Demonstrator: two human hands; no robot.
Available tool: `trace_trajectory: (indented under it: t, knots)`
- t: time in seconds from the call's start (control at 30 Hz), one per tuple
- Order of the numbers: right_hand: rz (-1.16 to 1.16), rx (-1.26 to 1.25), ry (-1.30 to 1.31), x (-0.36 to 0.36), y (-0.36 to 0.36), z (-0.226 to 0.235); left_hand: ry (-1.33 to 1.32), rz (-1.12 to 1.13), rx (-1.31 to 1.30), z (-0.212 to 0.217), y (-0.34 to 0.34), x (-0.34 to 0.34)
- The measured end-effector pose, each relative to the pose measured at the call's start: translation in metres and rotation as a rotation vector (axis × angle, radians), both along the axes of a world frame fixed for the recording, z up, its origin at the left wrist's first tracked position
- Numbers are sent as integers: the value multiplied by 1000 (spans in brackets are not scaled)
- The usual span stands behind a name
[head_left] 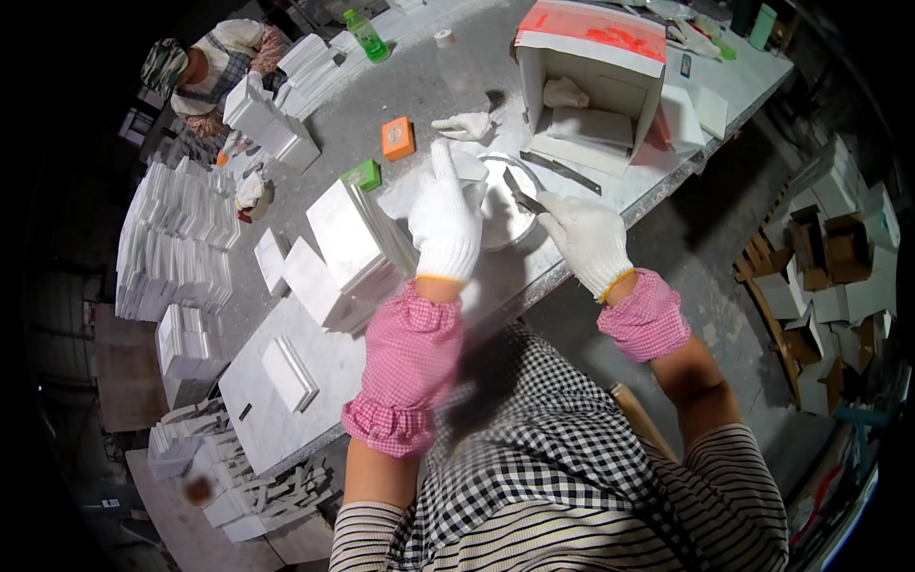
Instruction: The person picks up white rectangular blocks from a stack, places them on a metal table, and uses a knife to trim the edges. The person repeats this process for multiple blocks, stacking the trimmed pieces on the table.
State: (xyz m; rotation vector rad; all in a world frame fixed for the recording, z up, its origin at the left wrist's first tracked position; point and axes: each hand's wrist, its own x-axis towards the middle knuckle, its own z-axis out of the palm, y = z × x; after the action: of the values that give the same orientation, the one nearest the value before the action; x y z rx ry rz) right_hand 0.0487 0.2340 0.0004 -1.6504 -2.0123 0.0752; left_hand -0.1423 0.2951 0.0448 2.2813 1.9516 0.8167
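My left hand [446,219], in a white knit glove, is closed on a pale, flat white tile [469,167]; the hand covers most of it. Close to its right is a round bowl [536,217] with white paste [498,202] inside. My right hand [583,236], gloved too, grips a small scraper [521,193] whose dark blade reaches over the paste. A long dark metal strip [564,172] lies just beyond the bowl. Left of my left forearm, a stack of white tiles [348,234] leans on edge.
An open carton [591,81] holding white pieces stands at the back right. Orange [397,139] and green [362,175] blocks lie mid-table, with a green bottle [366,36] farther back. Tall tile stacks [181,238] and another person [219,67] are at the left. Cartons [829,276] fill a pallet at right.
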Motion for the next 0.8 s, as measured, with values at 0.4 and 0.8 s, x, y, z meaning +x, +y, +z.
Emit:
trace_trajectory:
  t: [0.4,0.8]
  knots:
    - [-80,-111,32,-3,-14,-16,-730,-332,-693,-5,-32,-55]
    - [96,-174,140,-42,-51,-46,-268,-503,-782,-80,-55,-117]
